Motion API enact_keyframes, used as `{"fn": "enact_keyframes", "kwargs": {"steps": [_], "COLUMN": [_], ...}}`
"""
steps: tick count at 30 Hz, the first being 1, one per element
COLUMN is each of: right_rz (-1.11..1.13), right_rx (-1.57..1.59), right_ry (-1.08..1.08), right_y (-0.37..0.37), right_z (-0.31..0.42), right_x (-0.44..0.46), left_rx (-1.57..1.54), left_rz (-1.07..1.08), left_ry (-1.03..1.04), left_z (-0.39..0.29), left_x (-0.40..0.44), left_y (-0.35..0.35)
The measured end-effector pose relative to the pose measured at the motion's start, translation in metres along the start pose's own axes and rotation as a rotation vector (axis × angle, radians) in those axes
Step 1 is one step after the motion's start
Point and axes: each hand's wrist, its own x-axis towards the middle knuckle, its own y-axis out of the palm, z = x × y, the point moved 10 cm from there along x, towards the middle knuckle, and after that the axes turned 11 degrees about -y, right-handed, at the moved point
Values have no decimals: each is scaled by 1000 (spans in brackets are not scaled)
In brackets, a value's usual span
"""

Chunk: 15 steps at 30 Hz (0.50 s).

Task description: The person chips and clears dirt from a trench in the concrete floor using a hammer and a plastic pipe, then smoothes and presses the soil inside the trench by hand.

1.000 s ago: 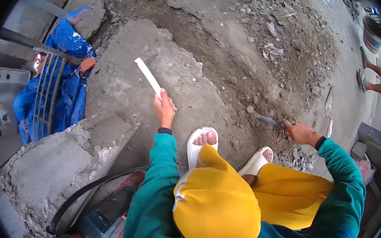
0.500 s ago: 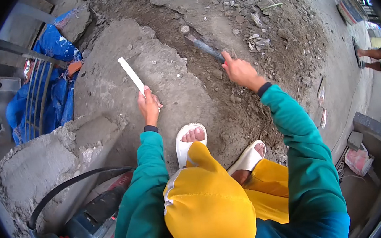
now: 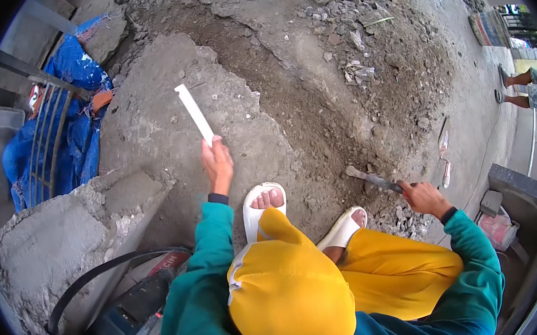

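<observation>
My left hand is closed around the lower end of a flat white strip, which points up and away over the broken concrete slab. Its far end has a small notch. Off to the right, my right hand grips the handle of a hammer. The hammer's dusty head hangs just over the soil and rubble beside the trench; I cannot tell whether it touches. A trowel lies on the floor beyond my right hand.
A power tool with a black cable sits at lower left beside a rough mortar-covered block. Behind it are a blue tarp and metal bars. A grey trough stands right. Another person's legs show at far right.
My right hand has swung the hammer from over the trench down and right, toward my right foot. My left hand has shifted slightly right and nearer with the white strip.
</observation>
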Motion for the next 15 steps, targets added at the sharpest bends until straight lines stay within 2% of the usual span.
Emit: {"fn": "enact_keyframes", "kwargs": {"steps": [2, 3, 5, 6, 10, 11, 12, 13, 14, 15], "right_rz": [-217, -216, -474, -491, -703, -749, -777, -870, -952, -1082], "right_rx": [114, 129, 126, 162, 246, 333, 468, 616, 606, 728], "right_ry": [126, 156, 260, 366, 676, 763, 882, 913, 973, 903], "right_y": [-2, 5, -10, -7, 38, 56, 71, 98, 109, 112], "right_z": [-16, -19, -41, -52, -84, -90, -90, -98, -99, -97], "right_x": [-39, -51, -85, -98, -123, -123, -124, -119, -120, -115], "left_rx": [188, 300, 579, 679, 772, 816, 787, 750, 859, 928], "left_rz": [147, 252, 434, 551, 825, 847, 903, 958, 962, 1028], "left_ry": [97, 167, 75, 45, 194, 319, 342, 403, 379, 352], "left_z": [-1, -10, -2, 7, 31, 22, 20, 19, 18, 18], "left_x": [-29, -50, -77, -90, -121, -133, -141, -147, -153, -159], "left_y": [38, 66, 115, 143, 216, 230, 241, 251, 260, 269]}}
